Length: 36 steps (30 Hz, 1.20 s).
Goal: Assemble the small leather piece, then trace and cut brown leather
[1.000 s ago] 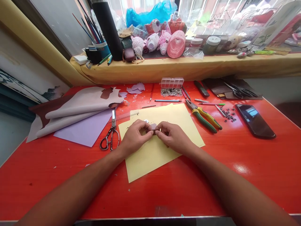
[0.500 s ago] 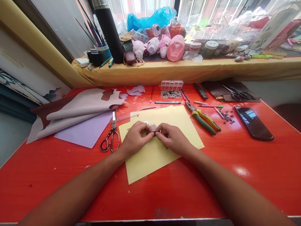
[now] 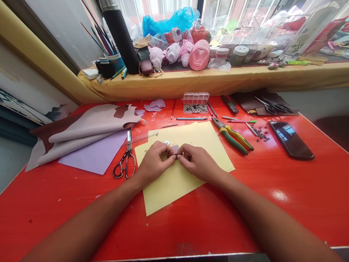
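My left hand (image 3: 154, 162) and my right hand (image 3: 196, 162) meet over a yellow paper sheet (image 3: 174, 182) on the red table (image 3: 245, 203). Both pinch a small pale purple piece (image 3: 173, 149) between their fingertips, with a thin metal ring or wire at its lower edge. A small round metal part (image 3: 166, 142) lies on the sheet just above my left hand. Most of the piece is hidden by my fingers.
Scissors (image 3: 124, 160) lie left of the sheet beside folded lilac and brown sheets (image 3: 89, 134). Green-and-yellow pliers (image 3: 233, 135), small dark beads (image 3: 260, 133) and a phone (image 3: 290, 140) lie to the right. A clear compartment box (image 3: 195, 98) and pens sit behind. The cluttered sill holds jars and brushes.
My hands stay pinched on the small piece with only slight finger shifts. The head camera has moved a little, so the scene sits slightly lower and left.
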Available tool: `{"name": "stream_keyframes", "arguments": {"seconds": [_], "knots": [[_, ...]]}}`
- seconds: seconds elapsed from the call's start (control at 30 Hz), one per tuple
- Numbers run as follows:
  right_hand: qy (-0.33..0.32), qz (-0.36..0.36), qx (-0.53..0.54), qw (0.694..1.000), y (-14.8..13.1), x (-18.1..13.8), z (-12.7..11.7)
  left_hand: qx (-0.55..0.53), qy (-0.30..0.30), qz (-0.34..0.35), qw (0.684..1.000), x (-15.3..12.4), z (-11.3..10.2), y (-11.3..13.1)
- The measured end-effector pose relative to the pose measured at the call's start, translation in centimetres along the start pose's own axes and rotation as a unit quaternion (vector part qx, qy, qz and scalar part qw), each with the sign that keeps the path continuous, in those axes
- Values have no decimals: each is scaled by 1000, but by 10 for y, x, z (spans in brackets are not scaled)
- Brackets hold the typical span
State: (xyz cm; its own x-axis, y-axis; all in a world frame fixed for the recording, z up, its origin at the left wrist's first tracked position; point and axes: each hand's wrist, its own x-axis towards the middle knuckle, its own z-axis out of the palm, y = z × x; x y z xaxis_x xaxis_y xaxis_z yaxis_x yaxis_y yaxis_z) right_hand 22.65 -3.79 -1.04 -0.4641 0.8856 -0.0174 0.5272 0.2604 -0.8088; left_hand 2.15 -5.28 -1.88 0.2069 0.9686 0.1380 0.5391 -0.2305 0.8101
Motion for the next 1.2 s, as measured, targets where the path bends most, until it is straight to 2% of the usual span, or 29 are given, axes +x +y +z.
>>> {"name": "stream_keyframes", "arguments": {"seconds": [0.83, 1.2], "knots": [[10, -2, -1, 1000, 0, 1, 1, -10, -5, -10, 1000, 1, 1, -1], [-5, 31, 85, 996, 0, 0, 0, -63, -11, -47, 997, 0, -3, -7]]}}
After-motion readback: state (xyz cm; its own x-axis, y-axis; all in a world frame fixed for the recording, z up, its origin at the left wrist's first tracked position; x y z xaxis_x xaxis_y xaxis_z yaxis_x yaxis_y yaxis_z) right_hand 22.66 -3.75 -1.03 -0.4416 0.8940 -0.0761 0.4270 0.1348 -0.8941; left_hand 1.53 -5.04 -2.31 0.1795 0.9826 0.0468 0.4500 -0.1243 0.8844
